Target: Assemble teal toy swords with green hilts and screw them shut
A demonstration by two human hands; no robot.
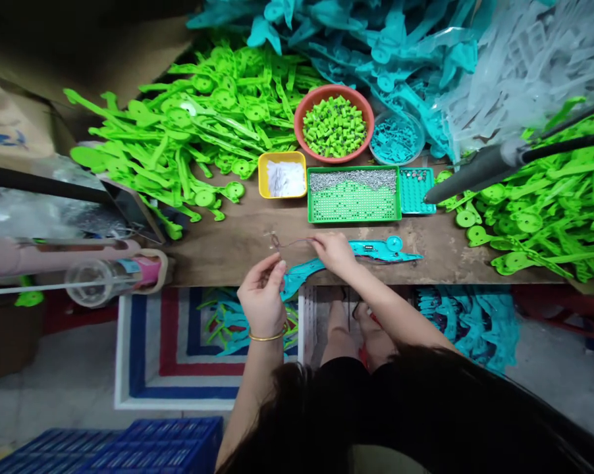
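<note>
A thin dark wire (297, 241) with a small loop at its left end is stretched between my hands above the wooden table. My left hand (263, 289) pinches it just below the loop, thumb against forefinger. My right hand (334, 253) is closed on the wire's other end. Under the hands lies a long turquoise plastic part (376, 249), with a round disc and a pointed tip at its right end; my right hand hides its middle. A small metal-looking piece sits in a slot near the disc.
Behind stand a yellow tub (262, 178) of white strips, a green tray (354, 220) of small metal pieces, a red bowl (299, 135) of green pieces and a turquoise tray (416, 191). Green parts (218, 112) are heaped left. A dark bar (475, 171) juts in from the right.
</note>
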